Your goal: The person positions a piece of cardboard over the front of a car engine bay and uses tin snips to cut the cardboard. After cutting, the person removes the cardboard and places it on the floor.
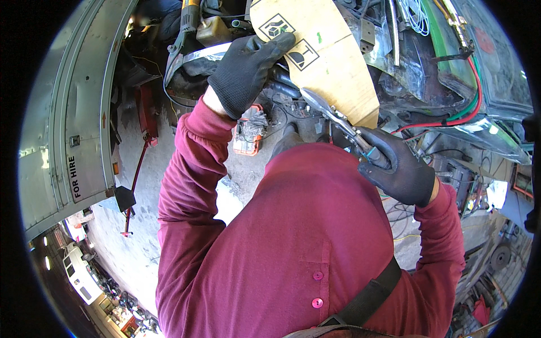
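A curved piece of tan cardboard (344,67) with printed black symbols and small green marks lies across the top middle. My left hand (242,73), in a black glove, pinches its left edge, with a finger lying over the printed face. In my right hand (400,166), also gloved in black, are the handles of metal snips (338,119). The snips point up and left, their blades at the cardboard's lower left edge. Whether the blades touch the cardboard I cannot tell. The fingers underneath the cardboard are hidden.
Behind the cardboard stand metal body panels, with red and green hoses (479,93) at right. A yellow and grey power tool (190,16) rests at the top left. An orange case (248,135) sits on the floor. A large grey metal vehicle side (62,124) fills the left.
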